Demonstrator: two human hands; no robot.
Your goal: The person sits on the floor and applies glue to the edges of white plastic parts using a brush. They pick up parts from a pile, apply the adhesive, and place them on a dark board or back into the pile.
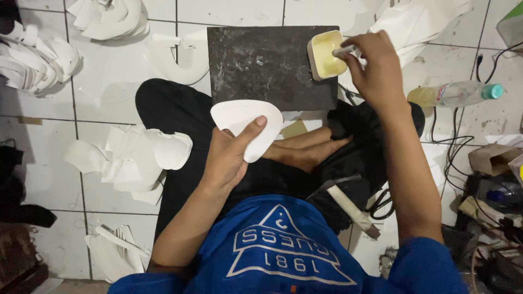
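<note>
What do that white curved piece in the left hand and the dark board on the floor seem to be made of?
White piece: looks like thin, matte foam or fibreboard sheet; flat, cleanly cut edge. Dark board: probably stone or hard slab; mottled, scuffed, slightly glossy surface with pale smears.

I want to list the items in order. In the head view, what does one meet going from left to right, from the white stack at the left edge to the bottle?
Stack of white cut pieces → white curved piece in the left hand → small cream tray → right hand with a brush → plastic bottle.

The right hand (376,65) hides most of the brush (344,51); its tip is unclear inside the cream tub (327,53).
</note>
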